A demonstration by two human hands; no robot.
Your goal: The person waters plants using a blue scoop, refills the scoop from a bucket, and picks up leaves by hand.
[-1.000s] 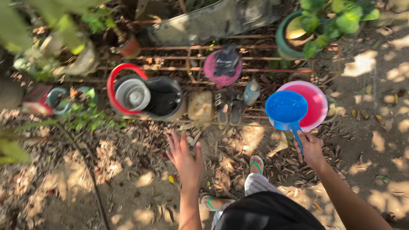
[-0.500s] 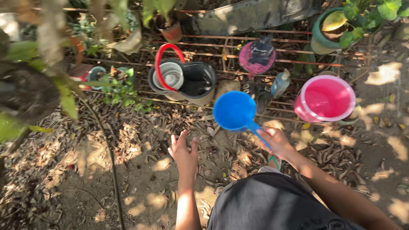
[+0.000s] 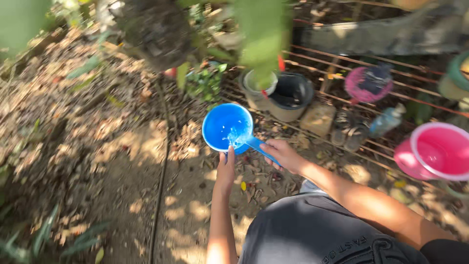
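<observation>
Blue dipper (image 3: 226, 128) held over open leaf-strewn ground (image 3: 112, 161).

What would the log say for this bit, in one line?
right hand: grips handle of blue dipper | left hand: touches dipper's underside | dipper: water inside, held above leafy ground | pink bucket: far right

A round pink plastic basin (image 3: 437, 151) sits at the right edge on a rusty metal grate (image 3: 342, 73). A black plastic bucket (image 3: 290, 93) stands on the grate, with a pale round insert (image 3: 258, 84) touching its left side. A round magenta lid (image 3: 367, 84) carries a dark cloth. A clear plastic bottle (image 3: 387, 120) lies tilted between lid and basin. Dry brown leaves (image 3: 73, 127) cover the ground.
</observation>
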